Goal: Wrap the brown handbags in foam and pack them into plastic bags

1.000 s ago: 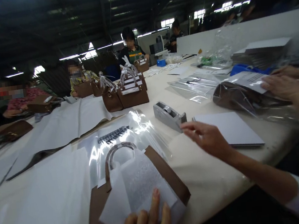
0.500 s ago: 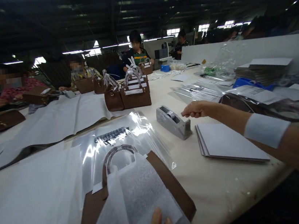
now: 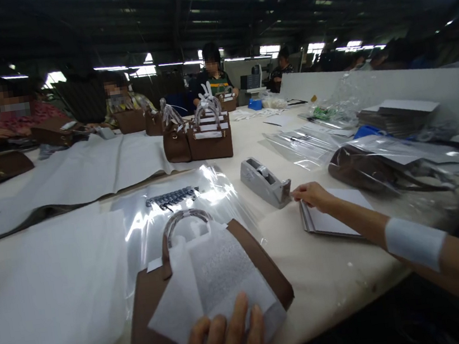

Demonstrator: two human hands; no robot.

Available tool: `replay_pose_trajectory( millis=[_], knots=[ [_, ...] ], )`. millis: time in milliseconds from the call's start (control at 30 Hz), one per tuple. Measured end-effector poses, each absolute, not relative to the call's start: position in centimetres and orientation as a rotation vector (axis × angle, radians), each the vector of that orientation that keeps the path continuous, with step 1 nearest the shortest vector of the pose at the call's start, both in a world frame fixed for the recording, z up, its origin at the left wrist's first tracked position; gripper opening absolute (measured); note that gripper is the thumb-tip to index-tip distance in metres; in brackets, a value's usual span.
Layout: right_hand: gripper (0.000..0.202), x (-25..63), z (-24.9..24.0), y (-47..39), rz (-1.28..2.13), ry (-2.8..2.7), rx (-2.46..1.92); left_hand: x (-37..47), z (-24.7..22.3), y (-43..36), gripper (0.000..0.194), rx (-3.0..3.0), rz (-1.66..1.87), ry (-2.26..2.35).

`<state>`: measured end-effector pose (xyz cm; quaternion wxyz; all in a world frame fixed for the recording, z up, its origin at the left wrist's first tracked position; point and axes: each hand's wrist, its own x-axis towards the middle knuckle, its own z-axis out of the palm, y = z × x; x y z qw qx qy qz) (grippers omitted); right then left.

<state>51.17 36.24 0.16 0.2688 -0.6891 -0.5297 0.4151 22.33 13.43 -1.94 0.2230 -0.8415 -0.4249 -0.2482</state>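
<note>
A brown handbag lies flat in front of me, its handle wrapped in clear film. White tissue paper covers its middle. My left hand rests on that tissue with its fingers spread. At the cutter end of a grey tape dispenser, my right hand has its fingers pinched together on what looks like the end of the tape; the strip itself hardly shows. Below the right wrist is a stack of white boards. Under the bag's top spreads a clear printed plastic bag.
White paper sheets cover the left side. Several brown handbags stand farther back, where co-workers sit. On the right are a plastic-wrapped handbag, a stack of boards and a white partition.
My right hand has moved from above the dispenser's end down and right to just past its cutter. My left hand stays on the tissue. The view has shifted slightly.
</note>
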Motion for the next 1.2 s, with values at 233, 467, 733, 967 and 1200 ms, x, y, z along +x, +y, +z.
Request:
replay_pose_trajectory(
  millis=[233,467,733,967,1200],
  knots=[
    [0.029,44.9,5.7,23.9,1.913,-1.313,-1.377,22.8,-1.8,12.9,0.028,-2.358,-0.82,-1.242],
    [0.027,40.8,4.8,18.8,2.12,-1.175,-1.455,22.9,-1.0,12.6,0.026,-2.376,-0.701,-1.259],
    [0.02,40.2,5.5,18.2,2.011,-1.284,-1.589,23.1,0.1,13.1,0.021,-2.569,-0.49,-1.32],
    [0.039,40.2,6.0,15.8,1.852,-1.047,-1.704,23.2,0.4,13.2,0.03,-2.611,-0.4,-1.374],
    [0.016,43.1,2.8,13.8,1.864,-0.841,-1.67,22.3,0.4,13.2,0.041,-2.67,-0.245,-1.182]
  ],
)
